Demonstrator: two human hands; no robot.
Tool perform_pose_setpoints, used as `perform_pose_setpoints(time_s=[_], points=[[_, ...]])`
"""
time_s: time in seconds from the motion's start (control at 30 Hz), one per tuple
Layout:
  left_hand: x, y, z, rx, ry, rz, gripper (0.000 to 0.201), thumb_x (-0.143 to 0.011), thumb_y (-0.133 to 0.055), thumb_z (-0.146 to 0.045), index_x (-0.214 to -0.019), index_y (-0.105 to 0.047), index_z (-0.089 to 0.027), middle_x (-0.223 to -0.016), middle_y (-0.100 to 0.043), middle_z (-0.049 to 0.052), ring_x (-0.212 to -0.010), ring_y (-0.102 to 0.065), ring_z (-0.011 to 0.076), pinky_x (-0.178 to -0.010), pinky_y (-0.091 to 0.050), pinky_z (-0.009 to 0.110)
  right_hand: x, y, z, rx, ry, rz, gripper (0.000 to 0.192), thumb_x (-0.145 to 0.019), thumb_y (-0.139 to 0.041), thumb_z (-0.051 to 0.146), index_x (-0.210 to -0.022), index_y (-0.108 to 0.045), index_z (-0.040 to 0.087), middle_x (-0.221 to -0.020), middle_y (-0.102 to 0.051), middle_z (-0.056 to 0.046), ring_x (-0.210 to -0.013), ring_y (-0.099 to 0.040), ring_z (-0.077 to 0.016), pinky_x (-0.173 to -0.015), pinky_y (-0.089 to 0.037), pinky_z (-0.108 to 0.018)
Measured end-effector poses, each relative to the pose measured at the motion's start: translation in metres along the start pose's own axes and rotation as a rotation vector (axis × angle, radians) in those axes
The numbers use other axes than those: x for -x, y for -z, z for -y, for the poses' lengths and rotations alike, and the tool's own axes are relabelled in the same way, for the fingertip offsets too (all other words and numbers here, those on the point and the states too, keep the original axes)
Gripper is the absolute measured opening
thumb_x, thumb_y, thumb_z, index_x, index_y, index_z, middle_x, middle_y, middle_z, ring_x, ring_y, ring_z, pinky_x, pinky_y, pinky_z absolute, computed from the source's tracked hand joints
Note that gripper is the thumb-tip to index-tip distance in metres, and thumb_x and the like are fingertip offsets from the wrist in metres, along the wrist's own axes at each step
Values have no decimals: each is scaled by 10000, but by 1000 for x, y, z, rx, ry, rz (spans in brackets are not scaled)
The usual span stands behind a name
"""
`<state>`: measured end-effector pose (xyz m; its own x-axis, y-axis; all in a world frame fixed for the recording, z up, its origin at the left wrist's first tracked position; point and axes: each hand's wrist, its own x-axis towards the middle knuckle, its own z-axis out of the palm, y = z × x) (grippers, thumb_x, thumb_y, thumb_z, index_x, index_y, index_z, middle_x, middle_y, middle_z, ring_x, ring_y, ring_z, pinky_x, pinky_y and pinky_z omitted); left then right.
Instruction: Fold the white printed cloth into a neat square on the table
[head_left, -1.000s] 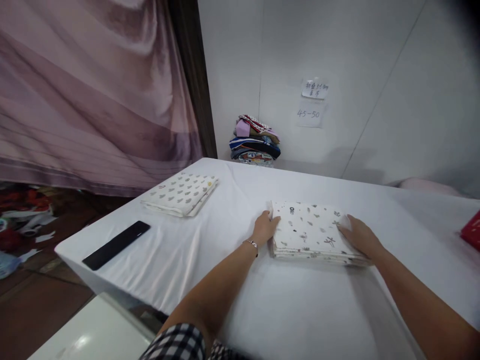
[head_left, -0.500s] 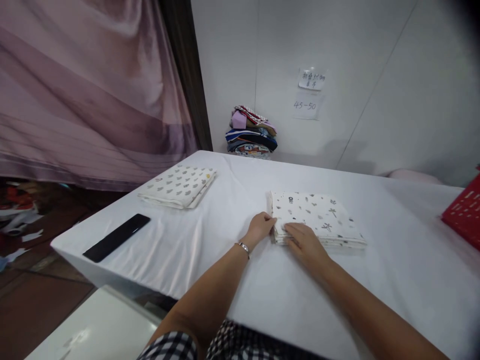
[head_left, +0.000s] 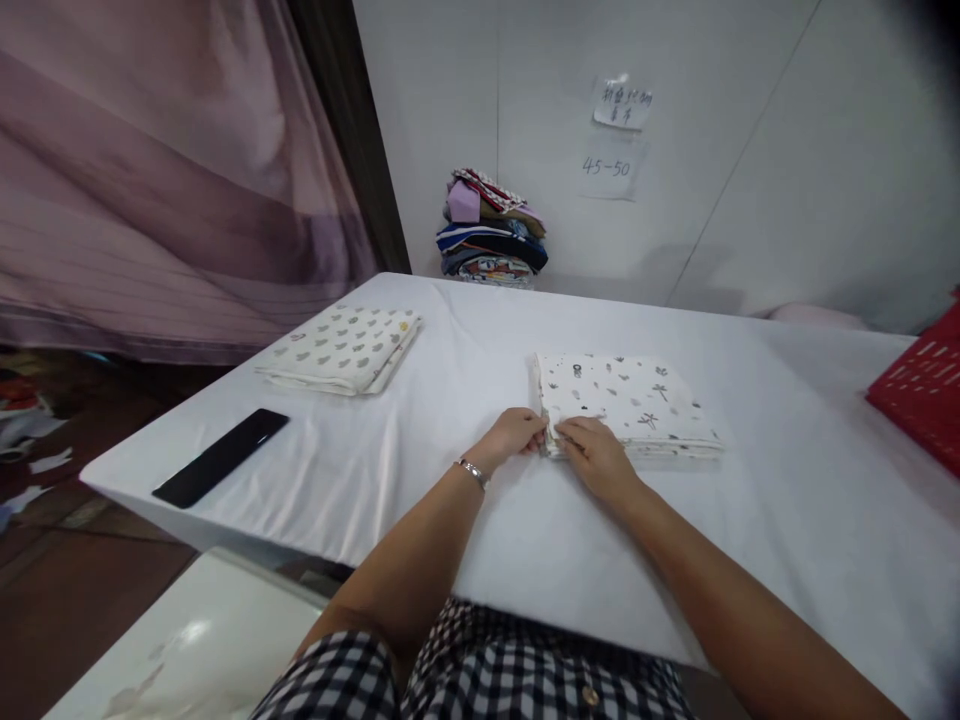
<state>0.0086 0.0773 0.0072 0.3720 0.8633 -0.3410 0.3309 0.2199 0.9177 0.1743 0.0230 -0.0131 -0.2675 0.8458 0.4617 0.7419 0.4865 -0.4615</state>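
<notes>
A white folded cloth (head_left: 622, 395) with small grey palm and leaf prints lies flat on the white-covered table in front of me. My left hand (head_left: 516, 432), with a bracelet at the wrist, is closed in a pinch at the cloth's near left corner. Right beside it, my right hand (head_left: 596, 455) bends its fingers over the near edge by that same corner, gripping the layers; its thumb is partly hidden. A second folded cloth (head_left: 345, 348), white with grey prints and a yellow spot, lies to the left, apart from both hands.
On the white tablecloth (head_left: 465, 350), a black flat slab (head_left: 221, 458) lies near the left edge. A stack of folded fabrics (head_left: 491, 230) stands by the back wall. At the right is a red slotted basket (head_left: 926, 390). A white stool-like surface (head_left: 202, 640) is below left.
My view has tipped down slightly, so everything sits higher. My right hand has slid left along the near edge, closer to my left hand at the corner.
</notes>
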Motion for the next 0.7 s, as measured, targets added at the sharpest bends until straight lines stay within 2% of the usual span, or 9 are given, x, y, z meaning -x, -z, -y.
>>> perform_pose_setpoints(time_s=[0.37, 0.5, 0.7], points=[[7, 4, 5, 38, 18, 126, 182, -721, -600, -308, -651, -572, -142, -627, -598, 0, -489, -485, 63, -470, -355, 202, 1, -6, -3, -35, -2, -72, 174, -867, -484, 233, -885, -655, 208, -905, -662, -56, -857, -569, -196, -786, -443, -353], [4, 4, 8, 50, 21, 112, 157, -701, -589, -281, -628, -570, -143, -595, -580, -8, -476, -478, 64, -445, -332, 198, 4, -5, 1, -23, 27, -110, 194, -880, -451, 216, -934, -636, 195, -940, -653, -64, -893, -558, -194, -804, -436, -352], [1, 3, 11, 43, 23, 102, 143, -684, -568, -252, -587, -547, -150, -557, -573, -9, -465, -479, 68, -431, -333, 192, 9, -5, 1, 83, 72, -26, 224, -883, -433, 232, -991, -625, 195, -997, -639, -87, -927, -546, -221, -814, -424, -379]])
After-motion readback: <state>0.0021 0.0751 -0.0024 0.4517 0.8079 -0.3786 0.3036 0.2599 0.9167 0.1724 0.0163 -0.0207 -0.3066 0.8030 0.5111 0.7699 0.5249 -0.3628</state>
